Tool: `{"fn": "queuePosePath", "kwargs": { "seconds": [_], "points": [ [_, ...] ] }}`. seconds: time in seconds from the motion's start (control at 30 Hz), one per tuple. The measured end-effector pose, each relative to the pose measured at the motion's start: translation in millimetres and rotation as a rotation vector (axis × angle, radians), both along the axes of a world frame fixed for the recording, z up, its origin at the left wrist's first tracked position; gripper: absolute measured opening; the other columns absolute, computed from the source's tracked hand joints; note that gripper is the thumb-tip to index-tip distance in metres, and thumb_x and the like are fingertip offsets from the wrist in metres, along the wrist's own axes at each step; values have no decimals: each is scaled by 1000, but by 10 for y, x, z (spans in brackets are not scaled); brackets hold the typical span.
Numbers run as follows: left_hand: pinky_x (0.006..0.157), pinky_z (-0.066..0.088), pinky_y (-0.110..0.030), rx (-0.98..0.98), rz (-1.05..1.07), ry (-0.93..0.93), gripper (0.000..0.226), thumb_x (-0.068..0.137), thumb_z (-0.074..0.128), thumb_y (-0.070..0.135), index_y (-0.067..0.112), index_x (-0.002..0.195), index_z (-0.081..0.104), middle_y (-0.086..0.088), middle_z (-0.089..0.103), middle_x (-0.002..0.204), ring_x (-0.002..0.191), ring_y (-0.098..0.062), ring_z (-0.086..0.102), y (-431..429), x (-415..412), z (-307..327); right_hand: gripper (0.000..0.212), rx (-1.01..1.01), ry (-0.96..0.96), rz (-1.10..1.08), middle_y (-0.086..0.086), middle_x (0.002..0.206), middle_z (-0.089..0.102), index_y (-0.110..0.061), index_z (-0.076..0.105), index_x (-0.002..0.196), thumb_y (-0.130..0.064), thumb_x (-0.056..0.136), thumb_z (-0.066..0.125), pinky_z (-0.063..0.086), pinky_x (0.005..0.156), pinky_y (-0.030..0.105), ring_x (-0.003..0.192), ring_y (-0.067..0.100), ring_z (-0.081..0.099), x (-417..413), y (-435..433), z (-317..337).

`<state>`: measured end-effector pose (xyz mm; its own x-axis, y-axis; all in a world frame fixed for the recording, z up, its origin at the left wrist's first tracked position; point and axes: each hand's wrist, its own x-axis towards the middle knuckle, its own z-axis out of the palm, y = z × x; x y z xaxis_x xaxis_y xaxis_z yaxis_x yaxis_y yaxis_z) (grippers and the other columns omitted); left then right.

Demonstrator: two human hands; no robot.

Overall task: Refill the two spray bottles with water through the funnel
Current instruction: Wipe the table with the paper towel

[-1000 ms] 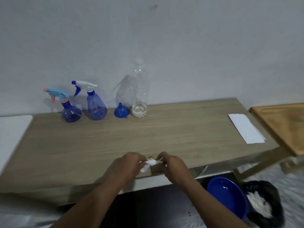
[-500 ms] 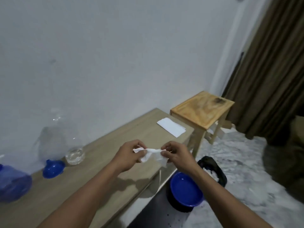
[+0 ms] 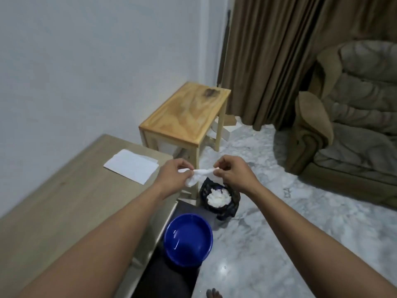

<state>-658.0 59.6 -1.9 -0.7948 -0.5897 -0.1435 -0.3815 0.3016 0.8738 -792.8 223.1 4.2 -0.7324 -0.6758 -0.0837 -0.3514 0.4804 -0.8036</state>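
Two bare hands hold a small, crumpled white tissue [image 3: 198,176] stretched between them. The left hand [image 3: 176,175] has its fingers curled and pinches one end, where a loose wad of the tissue hangs just below its fingertips. The right hand [image 3: 234,175] pinches the other end between thumb and fingertips, so both hands are clamped on the tissue. Both bare forearms reach in from the bottom of the view. The hands hover just past the right-hand end of a long, pale wooden table [image 3: 53,211], which runs along a plain white wall [image 3: 86,61]. On the table's far right end lies a flat white sheet of paper [image 3: 131,168], near the left hand. On the floor off the table's right end, below the hands, stands a small bin lined with a black plastic bag [image 3: 231,208], with white crumpled tissues in it. Nearer the viewer, beside the table's edge, sits a round, deep blue plastic bowl [image 3: 209,244]. Beyond the table's end stands a small, honey-coloured wooden stool [image 3: 184,117], set against the wall. Further right of the table hang brown curtains [image 3: 279,61], with a padded grey-brown armchair [image 3: 354,115] on the grey marbled floor [image 3: 279,233]. The spray bottles and funnel fall outside this view.
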Motion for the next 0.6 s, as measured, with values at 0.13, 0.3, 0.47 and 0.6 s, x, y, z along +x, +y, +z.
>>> {"fn": "queuePosePath", "kwargs": {
  "seconds": [0.13,0.3,0.47,0.6],
  "points": [
    [68,40,-23,-10,-3,-95,8,88,71,19,24,82,71,11,67,87,86,-12,62,-89,-1020,-438,7,93,-17,-80,7,79,70,-17,69,84,-13,88,72,57,49,32,59,25,67,-880,-105,-420],
    [76,50,-28,-32,-10,-198,16,88,73,17,28,76,68,6,70,101,88,-15,65,-279,-2043,-1019,11,203,-21,-135,1,86,67,-21,68,86,-9,88,68,37,42,9,64,3,56,-1739,-337,-944],
    [70,42,-24,-40,15,-218,8,91,71,11,18,86,71,2,66,93,81,-16,60,-368,-2807,-1506,16,275,-18,-183,-1,83,65,-20,68,87,-5,85,62,43,55,23,70,12,59,-2366,-533,-1430],
    [84,47,-28,-38,37,-194,19,90,73,15,27,77,66,3,68,98,99,-16,63,-477,-3214,-1849,13,269,-17,-214,0,85,66,-16,71,94,-7,87,64,44,68,24,81,19,62,-2713,-655,-1734]
  ]
}}
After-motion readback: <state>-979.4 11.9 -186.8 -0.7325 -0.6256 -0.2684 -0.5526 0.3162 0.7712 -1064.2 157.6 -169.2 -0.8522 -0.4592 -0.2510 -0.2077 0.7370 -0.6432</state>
